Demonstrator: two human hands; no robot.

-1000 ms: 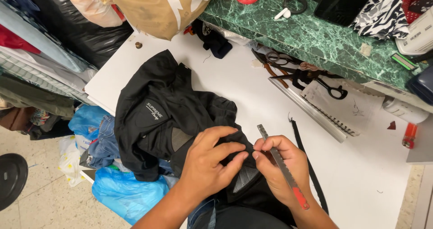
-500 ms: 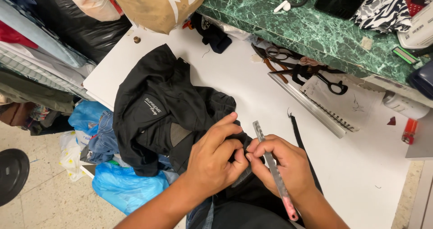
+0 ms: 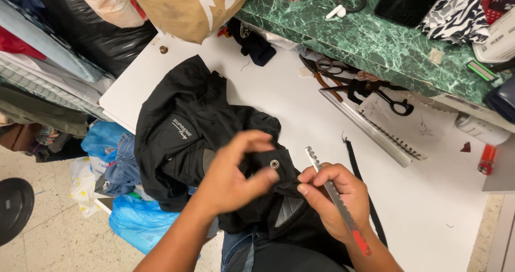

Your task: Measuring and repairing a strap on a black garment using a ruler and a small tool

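Fingers of right hand [image 3: 333, 199] grasping jacket [image 3: 188, 138] edge and metal strip [image 3: 337, 201], left hand [image 3: 233, 178] fingers released above snap [image 3: 274, 164]

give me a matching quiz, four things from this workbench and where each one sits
Things:
1. black jacket
2. scissors
3. metal file
4. blue plastic bag

Places:
A. in the right hand
B. on the floor beside the table
C. spread on the white table
D. at the foot of the green marble counter

Pairs: 1-C, 2-D, 3-A, 4-B

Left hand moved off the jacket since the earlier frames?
Yes. The left hand has opened and lifted left, away from the jacket's metal snap, which it covered before.
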